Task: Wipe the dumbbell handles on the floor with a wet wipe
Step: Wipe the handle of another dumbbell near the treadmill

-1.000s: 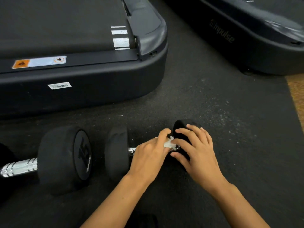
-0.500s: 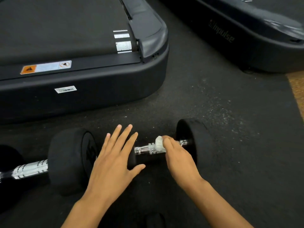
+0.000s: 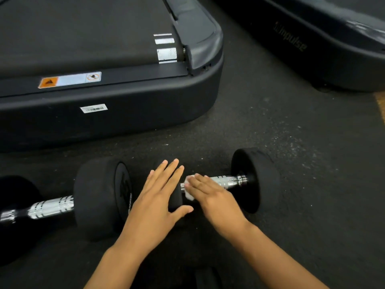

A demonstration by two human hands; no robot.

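Observation:
Two black dumbbells with chrome handles lie end to end on the dark floor mat. The right dumbbell's handle [image 3: 228, 180] runs between its right head [image 3: 257, 180] and a left head mostly under my left hand [image 3: 158, 202], which rests flat on it with straight fingers. My right hand [image 3: 214, 198] holds a white wet wipe [image 3: 189, 196] against the left end of that handle, fingers laid over it, thumb hidden. The left dumbbell [image 3: 100, 198] lies untouched, its handle [image 3: 51, 207] bare.
A black treadmill base [image 3: 129, 105] stands just behind the dumbbells. A second machine [image 3: 325, 51] sits at the back right. Open mat lies to the right of the right dumbbell, with a strip of orange floor [image 3: 381, 105] at the far right edge.
My right hand slid the wipe left along the handle, from the right head to the left end. My left hand left the handle and went flat onto the left head.

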